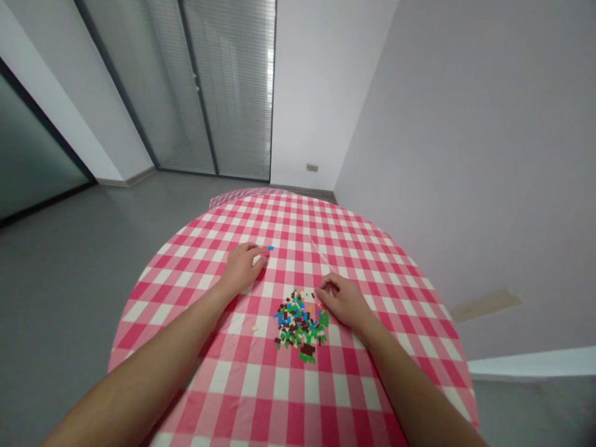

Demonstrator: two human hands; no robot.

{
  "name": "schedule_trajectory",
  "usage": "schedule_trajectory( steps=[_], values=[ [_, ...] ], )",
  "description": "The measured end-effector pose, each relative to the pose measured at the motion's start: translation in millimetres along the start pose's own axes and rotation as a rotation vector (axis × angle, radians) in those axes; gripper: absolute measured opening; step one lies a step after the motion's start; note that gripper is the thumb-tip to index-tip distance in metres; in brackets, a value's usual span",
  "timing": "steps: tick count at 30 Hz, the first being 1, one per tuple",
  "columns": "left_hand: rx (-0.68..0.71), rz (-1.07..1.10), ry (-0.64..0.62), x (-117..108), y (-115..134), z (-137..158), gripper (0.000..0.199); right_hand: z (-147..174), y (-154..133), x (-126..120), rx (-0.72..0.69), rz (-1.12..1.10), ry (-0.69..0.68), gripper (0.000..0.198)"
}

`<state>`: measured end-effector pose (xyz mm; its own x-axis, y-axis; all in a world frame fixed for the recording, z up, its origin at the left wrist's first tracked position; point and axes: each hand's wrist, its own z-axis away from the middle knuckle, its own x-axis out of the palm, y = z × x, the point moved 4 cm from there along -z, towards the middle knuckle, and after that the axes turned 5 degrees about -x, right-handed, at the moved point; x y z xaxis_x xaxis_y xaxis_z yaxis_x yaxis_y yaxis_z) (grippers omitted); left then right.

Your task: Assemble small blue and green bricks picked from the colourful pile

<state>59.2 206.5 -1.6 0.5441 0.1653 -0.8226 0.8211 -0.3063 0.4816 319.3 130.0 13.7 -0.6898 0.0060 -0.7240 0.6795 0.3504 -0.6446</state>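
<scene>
A heap of small building bricks (300, 326), green, brown, blue and yellow, lies on a round table with a red-and-white checked cloth (279, 385). My left hand (243, 266) rests on the cloth left of and beyond the heap, and its fingertips pinch a tiny blue brick (270, 248). My right hand (339, 299) sits at the heap's right edge, fingers curled down onto the cloth beside the bricks; whether it holds a piece is hidden. One pale brick (254, 328) lies alone to the left of the heap.
The table stands close to a plain wall (465, 155) on the right. Grey floor (69, 261) spreads to the left, with glass doors and blinds (218, 87) at the back. A white ledge (535, 363) shows low on the right.
</scene>
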Motion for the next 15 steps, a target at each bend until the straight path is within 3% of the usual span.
schedule_trajectory(
  steps=[2,5,8,11,15],
  values=[
    [0.096,0.107,-0.094,-1.6,13.1,5.4,0.025,1.0,-4.5,0.9,-0.021,0.038,-0.009,0.007],
    [0.291,0.235,-0.342,-4.2,40.2,20.5,0.018,2.9,-14.3,7.5,-0.1,0.089,-0.066,0.008],
    [0.383,0.332,-0.545,-10.1,58.7,35.1,0.013,7.1,-28.0,16.4,-0.228,0.122,-0.151,0.014],
    [0.418,0.342,-0.658,-15.4,64.7,43.7,0.011,12.7,-41.6,22.6,-0.321,0.16,-0.231,0.016],
    [0.454,0.281,-0.716,-15.2,66.0,49.1,0.011,15.7,-50.4,24.9,-0.347,0.18,-0.276,0.018]
  ],
)
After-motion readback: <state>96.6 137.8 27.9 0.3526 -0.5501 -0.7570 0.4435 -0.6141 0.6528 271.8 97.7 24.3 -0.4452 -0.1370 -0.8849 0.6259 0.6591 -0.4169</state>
